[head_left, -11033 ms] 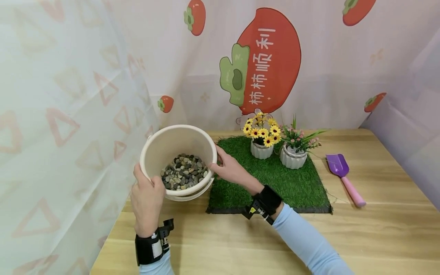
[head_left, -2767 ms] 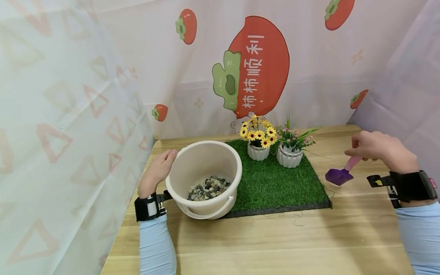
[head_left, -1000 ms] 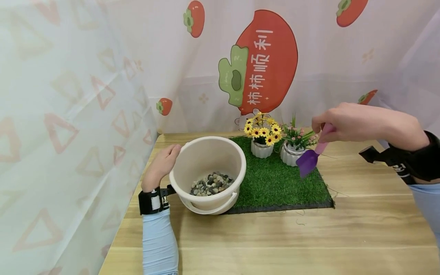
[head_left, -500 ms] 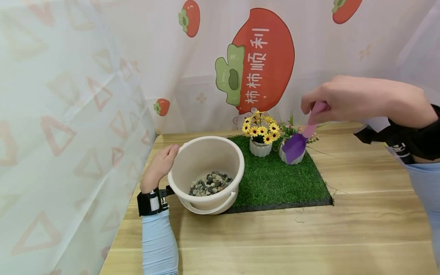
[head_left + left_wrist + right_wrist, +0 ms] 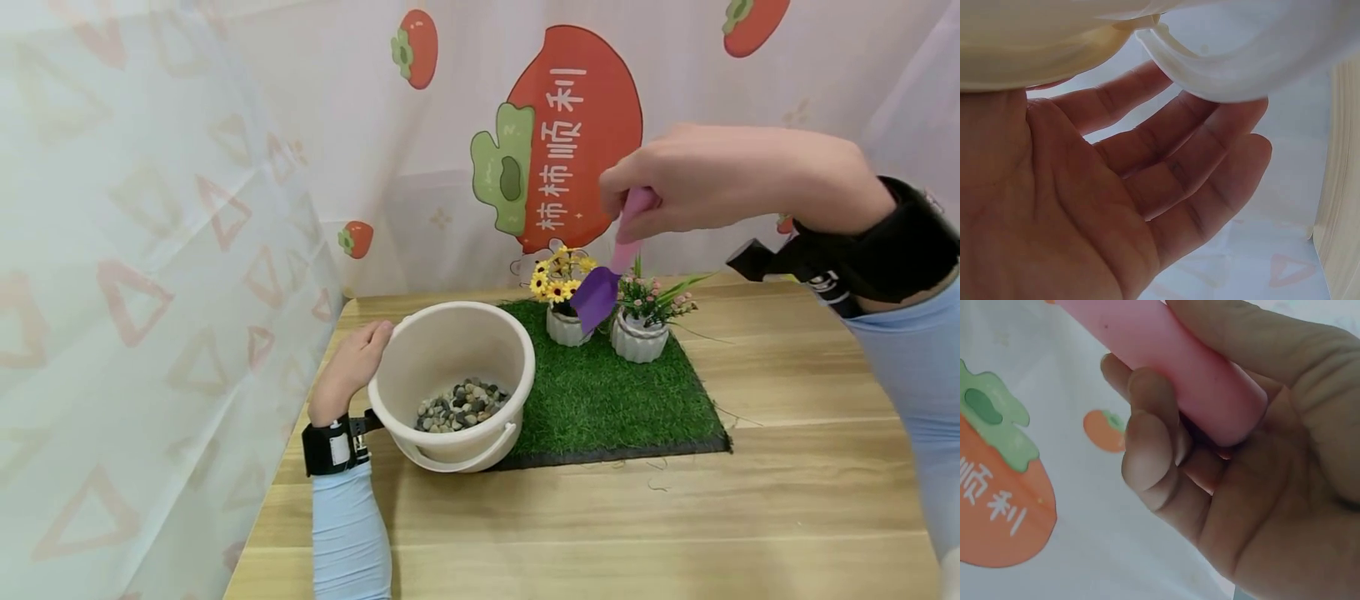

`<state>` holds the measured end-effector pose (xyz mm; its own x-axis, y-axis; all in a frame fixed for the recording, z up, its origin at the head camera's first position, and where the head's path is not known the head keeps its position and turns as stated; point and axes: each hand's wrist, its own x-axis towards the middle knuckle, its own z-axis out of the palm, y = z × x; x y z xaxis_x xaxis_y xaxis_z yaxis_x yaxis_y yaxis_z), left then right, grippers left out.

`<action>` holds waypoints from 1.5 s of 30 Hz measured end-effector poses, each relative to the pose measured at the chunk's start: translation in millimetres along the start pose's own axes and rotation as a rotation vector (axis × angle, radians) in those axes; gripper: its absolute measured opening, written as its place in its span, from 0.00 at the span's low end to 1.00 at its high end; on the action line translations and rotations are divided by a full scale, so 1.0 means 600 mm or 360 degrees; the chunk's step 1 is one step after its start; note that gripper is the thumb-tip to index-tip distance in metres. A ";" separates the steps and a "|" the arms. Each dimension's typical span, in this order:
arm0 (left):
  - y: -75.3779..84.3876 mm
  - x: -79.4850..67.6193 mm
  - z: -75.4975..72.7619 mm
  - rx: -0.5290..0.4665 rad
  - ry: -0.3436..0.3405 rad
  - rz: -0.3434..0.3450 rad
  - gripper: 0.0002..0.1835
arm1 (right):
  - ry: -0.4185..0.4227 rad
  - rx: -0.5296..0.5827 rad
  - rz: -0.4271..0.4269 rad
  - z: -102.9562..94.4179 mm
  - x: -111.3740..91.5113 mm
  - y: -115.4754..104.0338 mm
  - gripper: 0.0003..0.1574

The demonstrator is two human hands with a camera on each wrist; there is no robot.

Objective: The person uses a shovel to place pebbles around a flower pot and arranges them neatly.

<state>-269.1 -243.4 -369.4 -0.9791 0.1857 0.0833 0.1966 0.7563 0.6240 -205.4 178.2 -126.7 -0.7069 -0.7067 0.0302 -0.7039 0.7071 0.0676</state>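
Observation:
A cream bucket (image 5: 438, 350) with pebbles (image 5: 465, 407) in its bottom stands at the left, overlapping the edge of a green turf mat (image 5: 622, 408). My left hand (image 5: 351, 367) holds its rim on the left side, thumb over the edge. The left wrist view shows the fingers (image 5: 1175, 178) loosely bent below the rim, beside the bucket's handle (image 5: 1222, 72). High over the mat, my right hand (image 5: 720, 179) grips a small shovel by its pink handle (image 5: 1197, 375). The shovel's purple blade (image 5: 595, 300) points down, with nothing on it, and overlaps the yellow-flower pot in the head view.
On the mat's back part stand a white pot of yellow flowers (image 5: 566, 325) and a white pot of pink flowers (image 5: 639, 337). The wooden table (image 5: 637, 533) runs to a printed cloth (image 5: 405, 200) behind and at the left.
My right hand picked up the shovel from the table's right side and has carried it up and left toward the bucket. My left hand stays at the rim; the bucket sits more upright than at first.

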 end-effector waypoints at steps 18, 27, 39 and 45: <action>-0.007 0.002 0.000 0.0019 0.0016 0.0015 0.27 | -0.0123 0.0146 -0.0180 0.019 0.108 -0.079 0.09; -0.007 0.004 0.001 0.0026 0.0003 0.0017 0.29 | -0.0136 0.0118 -0.0254 0.047 0.131 -0.087 0.09; -0.006 0.004 -0.002 0.0035 -0.0004 0.0033 0.30 | -0.0232 0.0146 -0.0232 0.059 0.144 -0.098 0.10; -0.008 0.003 -0.005 0.0019 -0.0002 0.0034 0.28 | -0.0278 0.0147 -0.0232 0.078 0.164 -0.103 0.09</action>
<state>-272.0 -248.9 -370.0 -0.9745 0.2029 0.0958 0.2183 0.7594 0.6129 -234.6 66.1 -174.6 -0.5928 -0.7919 -0.1467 -0.7972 0.6029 -0.0331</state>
